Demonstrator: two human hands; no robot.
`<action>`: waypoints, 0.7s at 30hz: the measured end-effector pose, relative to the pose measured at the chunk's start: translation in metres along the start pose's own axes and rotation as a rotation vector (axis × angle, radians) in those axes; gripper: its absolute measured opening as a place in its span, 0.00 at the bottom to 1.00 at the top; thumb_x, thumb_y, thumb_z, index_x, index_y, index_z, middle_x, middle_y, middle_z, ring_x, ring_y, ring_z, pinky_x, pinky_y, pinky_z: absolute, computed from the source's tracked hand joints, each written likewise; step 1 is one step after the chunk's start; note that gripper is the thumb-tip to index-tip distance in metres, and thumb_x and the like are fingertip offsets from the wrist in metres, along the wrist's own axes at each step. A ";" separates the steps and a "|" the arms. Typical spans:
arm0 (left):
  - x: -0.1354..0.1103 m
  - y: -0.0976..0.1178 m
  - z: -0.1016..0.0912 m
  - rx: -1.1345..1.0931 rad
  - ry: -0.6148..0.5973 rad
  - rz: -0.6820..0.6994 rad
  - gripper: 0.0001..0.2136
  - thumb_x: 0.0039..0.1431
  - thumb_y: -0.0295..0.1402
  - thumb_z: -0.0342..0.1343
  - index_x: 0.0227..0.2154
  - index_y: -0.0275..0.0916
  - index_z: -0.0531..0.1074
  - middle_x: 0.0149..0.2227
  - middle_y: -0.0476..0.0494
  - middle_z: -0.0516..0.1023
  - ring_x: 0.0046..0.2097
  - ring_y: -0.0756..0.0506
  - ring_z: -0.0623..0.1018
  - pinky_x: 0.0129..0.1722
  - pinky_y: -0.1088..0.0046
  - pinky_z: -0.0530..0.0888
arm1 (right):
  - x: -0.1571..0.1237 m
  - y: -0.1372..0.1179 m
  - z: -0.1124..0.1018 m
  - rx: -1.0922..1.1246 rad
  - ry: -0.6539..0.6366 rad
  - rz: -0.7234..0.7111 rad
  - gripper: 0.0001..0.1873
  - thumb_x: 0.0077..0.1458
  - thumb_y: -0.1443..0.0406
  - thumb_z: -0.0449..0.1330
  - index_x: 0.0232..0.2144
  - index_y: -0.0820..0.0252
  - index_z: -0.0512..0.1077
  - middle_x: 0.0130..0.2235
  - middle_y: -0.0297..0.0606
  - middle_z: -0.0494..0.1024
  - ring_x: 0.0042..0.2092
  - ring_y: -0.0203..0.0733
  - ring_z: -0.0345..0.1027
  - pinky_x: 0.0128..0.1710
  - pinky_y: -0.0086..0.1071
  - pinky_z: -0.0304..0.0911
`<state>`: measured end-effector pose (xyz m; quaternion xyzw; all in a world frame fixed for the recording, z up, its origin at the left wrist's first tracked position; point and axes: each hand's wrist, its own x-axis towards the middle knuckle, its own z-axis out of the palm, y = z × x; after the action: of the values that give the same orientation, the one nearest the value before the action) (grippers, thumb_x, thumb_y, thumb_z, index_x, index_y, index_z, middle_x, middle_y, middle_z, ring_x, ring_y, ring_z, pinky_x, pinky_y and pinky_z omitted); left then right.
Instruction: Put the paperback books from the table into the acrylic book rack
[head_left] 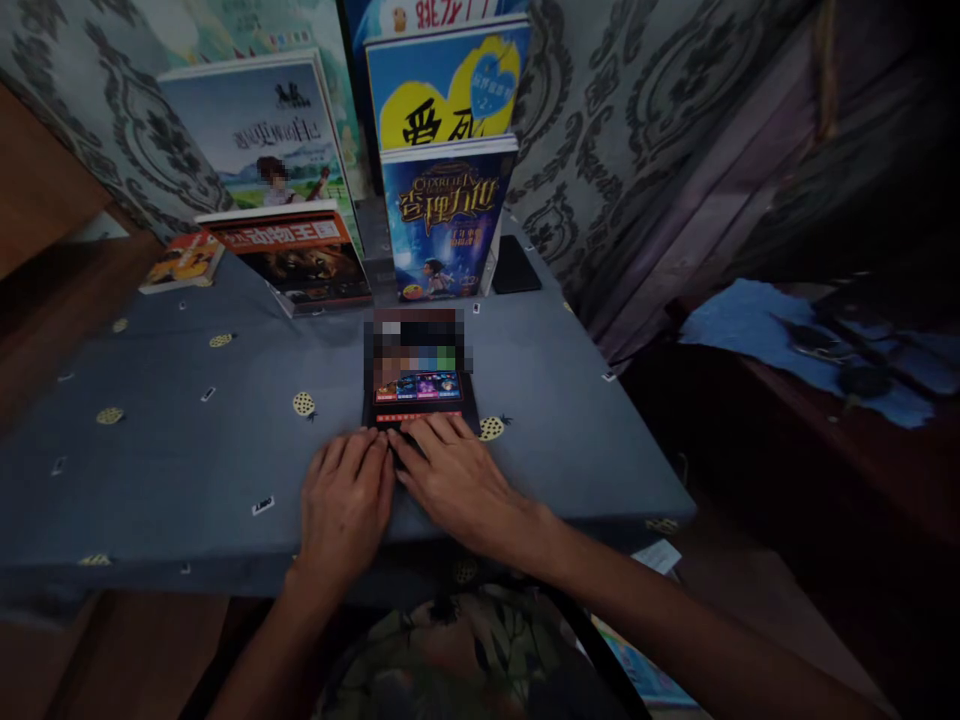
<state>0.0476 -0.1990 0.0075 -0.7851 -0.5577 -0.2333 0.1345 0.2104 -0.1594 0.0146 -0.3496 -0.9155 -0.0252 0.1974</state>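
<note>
A dark book (418, 385) with a colourful cover lies flat on the table in front of me. Both my hands rest palm down on the blue-grey tablecloth (187, 450) at its near edge. My left hand (346, 505) lies flat with fingers stretched, its tips near the book's lower left corner. My right hand (454, 480) lies flat beside it, fingers extended and touching the book's near edge. Neither hand holds anything.
Several books stand propped at the back: a blue fantasy book (442, 220), a yellow-and-blue one (446, 85), a pale one (262, 130), a lion book (300, 255). A small orange book (182, 262) lies left. A black flat object (515, 265) lies by the patterned wall.
</note>
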 end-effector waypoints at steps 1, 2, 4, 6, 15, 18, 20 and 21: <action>0.000 0.000 -0.001 0.008 -0.003 0.000 0.08 0.67 0.27 0.51 0.44 0.35 0.73 0.44 0.38 0.80 0.43 0.39 0.76 0.44 0.59 0.74 | -0.001 0.000 -0.001 -0.003 -0.003 0.001 0.17 0.67 0.63 0.55 0.54 0.66 0.73 0.48 0.47 0.78 0.49 0.51 0.68 0.51 0.45 0.65; 0.001 0.001 -0.001 0.014 -0.005 0.001 0.08 0.67 0.27 0.51 0.44 0.35 0.73 0.43 0.38 0.80 0.43 0.39 0.76 0.44 0.59 0.74 | -0.002 0.001 -0.002 -0.001 -0.008 0.003 0.18 0.67 0.63 0.56 0.54 0.66 0.72 0.48 0.48 0.78 0.49 0.51 0.68 0.51 0.45 0.64; 0.001 0.001 -0.002 0.021 -0.002 0.001 0.08 0.67 0.27 0.51 0.43 0.35 0.74 0.43 0.39 0.80 0.43 0.39 0.77 0.43 0.60 0.73 | -0.006 0.003 -0.005 0.011 -0.015 0.012 0.19 0.66 0.63 0.58 0.55 0.67 0.72 0.48 0.48 0.77 0.49 0.52 0.67 0.50 0.45 0.64; 0.001 0.001 -0.002 0.022 -0.001 -0.003 0.08 0.68 0.27 0.50 0.44 0.35 0.74 0.43 0.39 0.80 0.43 0.40 0.77 0.43 0.61 0.73 | -0.012 0.007 -0.009 0.015 -0.016 0.031 0.19 0.65 0.63 0.58 0.55 0.67 0.72 0.48 0.48 0.77 0.49 0.52 0.67 0.49 0.45 0.63; 0.002 0.003 -0.002 0.029 0.008 -0.004 0.09 0.68 0.27 0.51 0.45 0.34 0.74 0.44 0.38 0.81 0.43 0.39 0.77 0.43 0.60 0.72 | -0.042 0.029 -0.020 -0.024 0.022 0.111 0.16 0.65 0.66 0.55 0.52 0.66 0.73 0.46 0.48 0.77 0.46 0.51 0.66 0.44 0.43 0.61; 0.001 0.003 -0.002 0.029 0.001 0.003 0.09 0.68 0.27 0.51 0.46 0.33 0.74 0.44 0.38 0.81 0.44 0.40 0.77 0.43 0.61 0.72 | -0.047 0.032 -0.021 -0.024 0.036 0.124 0.16 0.66 0.67 0.55 0.52 0.66 0.74 0.46 0.49 0.77 0.45 0.51 0.67 0.42 0.43 0.61; 0.001 0.003 -0.003 0.036 -0.004 0.010 0.09 0.68 0.27 0.50 0.46 0.33 0.74 0.45 0.37 0.81 0.44 0.39 0.77 0.44 0.60 0.72 | -0.048 0.032 -0.021 -0.027 0.043 0.122 0.16 0.66 0.67 0.55 0.52 0.66 0.74 0.45 0.49 0.77 0.45 0.51 0.67 0.42 0.42 0.61; 0.001 0.003 -0.003 0.044 -0.009 0.013 0.10 0.68 0.27 0.50 0.46 0.32 0.74 0.45 0.37 0.80 0.44 0.39 0.77 0.44 0.60 0.72 | -0.048 0.033 -0.021 -0.025 0.042 0.119 0.16 0.66 0.67 0.55 0.52 0.66 0.74 0.45 0.49 0.78 0.45 0.51 0.67 0.42 0.43 0.61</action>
<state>0.0496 -0.2005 0.0112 -0.7865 -0.5583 -0.2167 0.1507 0.2713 -0.1687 0.0134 -0.4055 -0.8883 -0.0324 0.2134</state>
